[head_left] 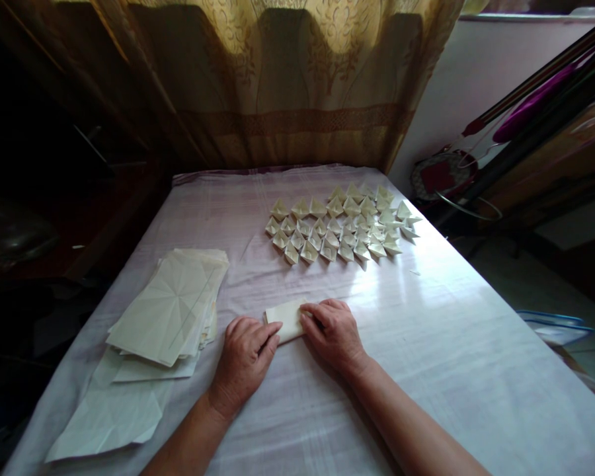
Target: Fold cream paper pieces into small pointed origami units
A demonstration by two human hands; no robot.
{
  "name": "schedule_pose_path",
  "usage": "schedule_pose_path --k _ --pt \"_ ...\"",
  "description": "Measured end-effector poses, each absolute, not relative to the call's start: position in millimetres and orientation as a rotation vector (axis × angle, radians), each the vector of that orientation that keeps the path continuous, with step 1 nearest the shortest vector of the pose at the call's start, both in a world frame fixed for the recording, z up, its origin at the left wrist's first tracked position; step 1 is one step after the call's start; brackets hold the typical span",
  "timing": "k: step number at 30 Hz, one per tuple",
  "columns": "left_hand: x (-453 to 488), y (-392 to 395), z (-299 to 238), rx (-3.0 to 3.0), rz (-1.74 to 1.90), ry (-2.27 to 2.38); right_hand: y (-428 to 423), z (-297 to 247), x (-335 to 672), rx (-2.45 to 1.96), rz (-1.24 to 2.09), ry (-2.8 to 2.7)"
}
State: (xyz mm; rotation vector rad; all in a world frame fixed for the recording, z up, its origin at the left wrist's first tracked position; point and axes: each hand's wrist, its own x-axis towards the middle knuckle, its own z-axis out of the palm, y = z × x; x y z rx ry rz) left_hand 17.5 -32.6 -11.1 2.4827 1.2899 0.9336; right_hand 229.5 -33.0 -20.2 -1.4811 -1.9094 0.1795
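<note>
A small folded piece of cream paper lies on the table near the front middle. My left hand rests on its near left corner, fingers stretched and pressing flat. My right hand presses its right end with bent fingertips held together. Both hands touch the same paper on the tabletop.
The table carries a glossy pale lilac cloth. A stack of creased cream sheets lies at the left, with more sheets below it. Several folded paper boats stand in rows at the back. A curtain hangs behind; clutter stands right.
</note>
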Motion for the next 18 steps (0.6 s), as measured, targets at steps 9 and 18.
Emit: schedule_pose_path --k 9,18 --pt "16.2 -32.9 -13.2 2.443 0.913 1.298 -34.8 -20.7 230.4 -1.454 0.233 -1.913" --pt "17.7 -36.3 -10.6 2.515 0.925 1.300 -35.1 -20.3 230.1 -1.415 0.265 -1.934"
